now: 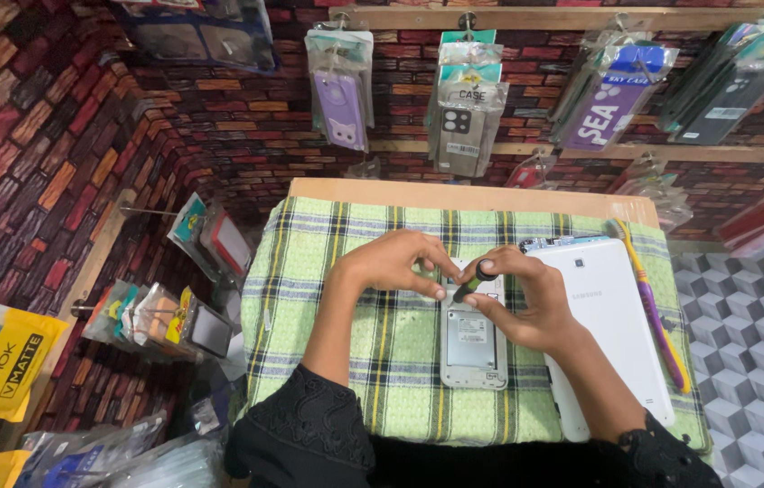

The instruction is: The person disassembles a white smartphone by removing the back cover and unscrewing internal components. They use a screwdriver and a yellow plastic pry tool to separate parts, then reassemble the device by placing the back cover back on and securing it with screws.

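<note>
Opened smartphone (472, 342), back cover off and its pale inner frame facing up, lies lengthwise at the middle of the green plaid cloth (328, 298) that drapes the small wooden table (454, 192). We see our left hand (395, 262) resting on the phone's upper end, fingertips (437, 291) pressed down on the top edge; it steadies the phone by pressing and does not grip around it. Our right hand (526, 294) is closed around a small screwdriver (475, 279) with a dark handle and greenish shaft, pinched between thumb and fingers, its tip pointing down toward the phone's upper corner; we cannot tell whether the tip touches a screw. The two hands nearly meet above the top of the phone. Just to the right of the phone lies a white tablet (612, 316), back side up, partly under our right wrist. Along the tablet's far right side, on the cloth, lies a purple-and-yellow toothbrush (657, 316), running nearly parallel to the tablet's edge. Black sleeves cover both forearms. Around the table, a brick-patterned wall (29, 136) carries packaged phone cases (463, 113) on hooks, above and to the left. A grey cube-patterned floor (752, 334) shows at the right.
</note>
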